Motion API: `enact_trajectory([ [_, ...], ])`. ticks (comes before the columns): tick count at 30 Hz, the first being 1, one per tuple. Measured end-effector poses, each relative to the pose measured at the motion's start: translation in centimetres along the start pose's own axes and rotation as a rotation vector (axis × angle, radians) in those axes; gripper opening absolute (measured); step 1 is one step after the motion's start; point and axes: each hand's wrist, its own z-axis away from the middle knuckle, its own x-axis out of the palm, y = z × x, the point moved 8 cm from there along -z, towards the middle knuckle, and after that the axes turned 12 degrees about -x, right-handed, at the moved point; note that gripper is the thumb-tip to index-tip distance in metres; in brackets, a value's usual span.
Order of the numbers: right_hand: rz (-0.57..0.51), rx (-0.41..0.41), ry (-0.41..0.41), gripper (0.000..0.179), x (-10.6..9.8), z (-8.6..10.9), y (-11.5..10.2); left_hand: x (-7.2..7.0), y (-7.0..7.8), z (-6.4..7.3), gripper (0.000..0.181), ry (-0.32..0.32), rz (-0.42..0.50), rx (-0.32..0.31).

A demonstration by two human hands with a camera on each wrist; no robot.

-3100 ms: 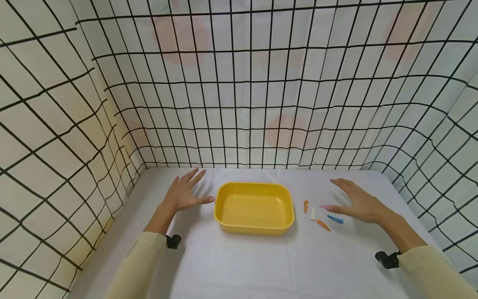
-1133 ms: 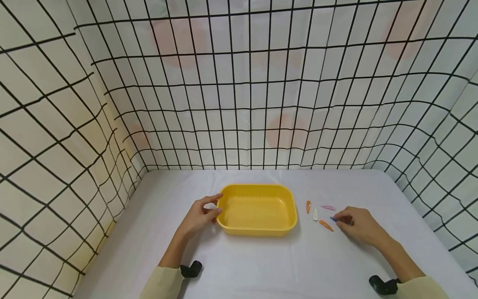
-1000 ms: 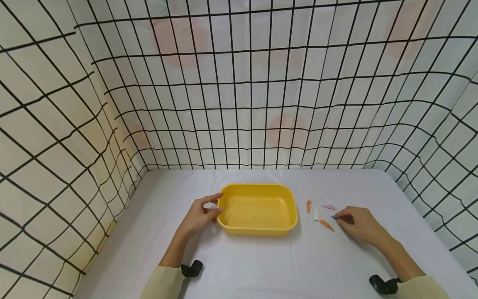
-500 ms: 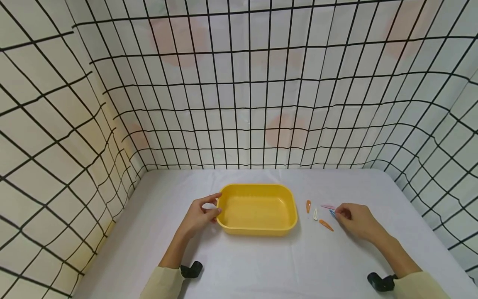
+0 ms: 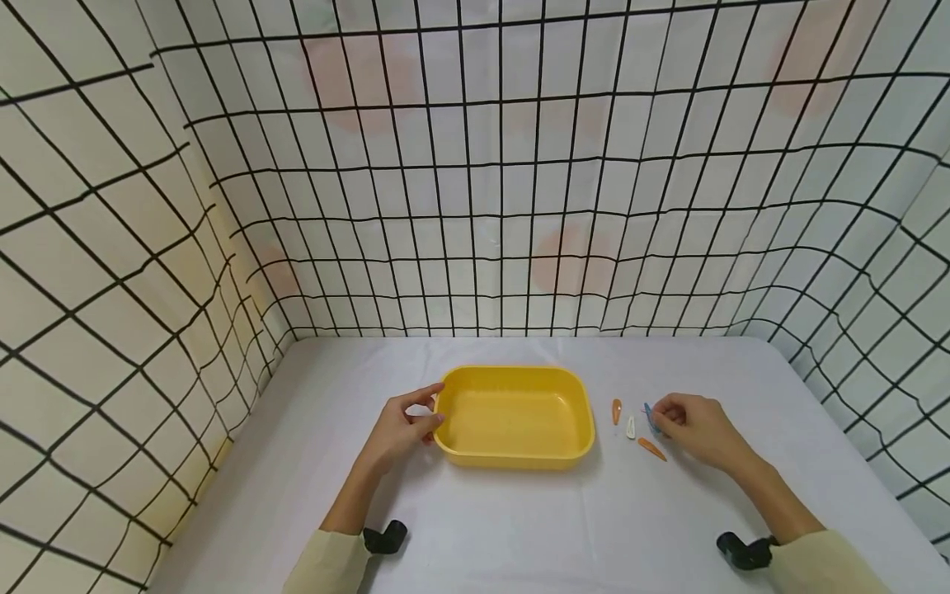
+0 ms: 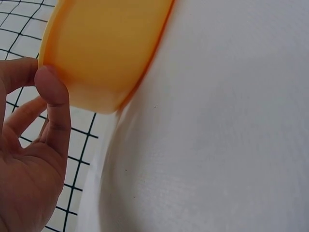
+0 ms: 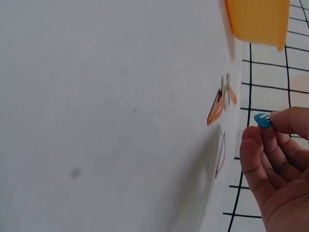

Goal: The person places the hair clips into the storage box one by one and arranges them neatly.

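Note:
My left hand (image 5: 395, 431) pinches the left rim of a yellow plastic tray (image 5: 512, 460), with the thumb inside the rim in the left wrist view. Between the thumb and forefinger of my right hand (image 5: 698, 425) is a blue hair clip (image 7: 263, 120), held up off the cloth. Left of that hand lie an upright orange hair clip (image 5: 616, 412), a white hair clip (image 5: 631, 427) and a slanted orange hair clip (image 5: 651, 449). A pink hair clip (image 7: 220, 154) shows in the right wrist view; the head view mostly hides it behind the blue clip and hand.
A white cloth (image 5: 505, 528) covers the table. Black grid netting (image 5: 497, 214) over pale sheeting closes off the back and both sides. Each wrist wears a black camera mount, such as the right one (image 5: 745, 551).
Both hands came inward from being spread. The left took hold of the tray rim; the right picked up the blue hair clip and carried it leftward and away from me, over the pink one.

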Motion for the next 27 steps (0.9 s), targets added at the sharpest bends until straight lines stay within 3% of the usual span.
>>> enact_trajectory([
  [6,-0.103,0.06,-0.016,0.019,0.9,-1.2,-1.2,0.1,0.0,-0.1,0.047,0.014,-0.012,0.013],
  [17,-0.257,-0.006,0.011,0.02,1.4,-3.5,-4.8,0.1,-0.1,0.0,0.047,0.016,-0.004,-0.014],
  [27,-0.441,0.05,-0.037,0.026,3.2,-5.3,-7.3,0.0,0.1,0.1,0.047,0.023,-0.004,-0.015],
])
